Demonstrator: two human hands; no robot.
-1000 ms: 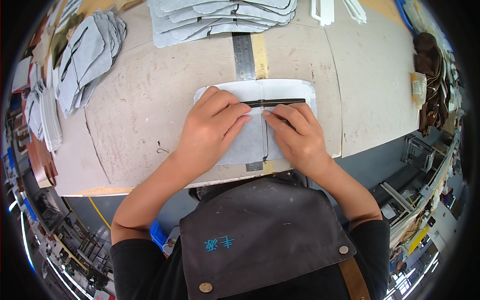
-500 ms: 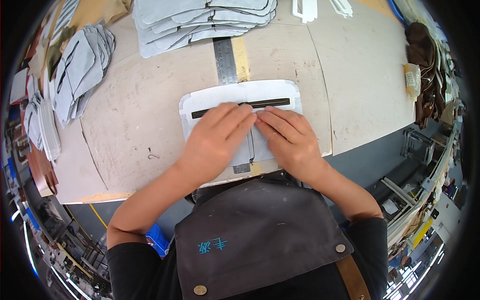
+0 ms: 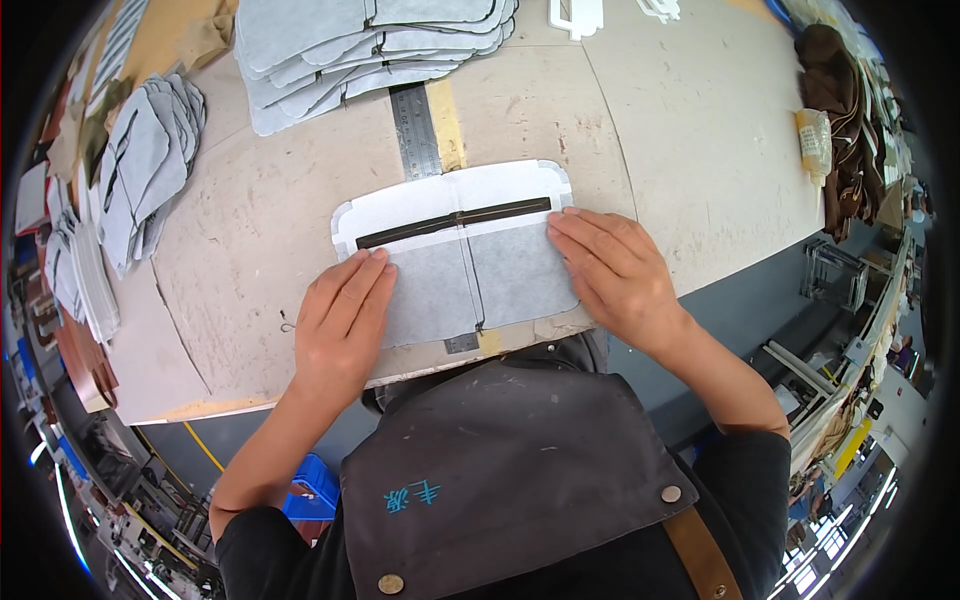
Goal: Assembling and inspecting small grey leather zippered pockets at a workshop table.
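Note:
A pale grey fabric panel with rounded corners lies flat near the table's front edge. A white strip runs along its far part, with a long dark slot across it and a dark thread line down the middle. My left hand rests on the panel's left side, fingers stretched out at the slot's left end. On the right side, my right hand lies with its fingertips by the slot's right end, fingers extended. Neither hand grips anything. Under the panel runs a metal ruler, its far part showing.
A stack of similar grey panels lies at the far side, and another pile at the left. White plastic pieces lie at the far edge. A yellowish bottle stands at the right beside brown material.
Both hands have slid apart from the panel's middle, the left hand to its left side and the right hand to its right side. The slot and centre line are now uncovered.

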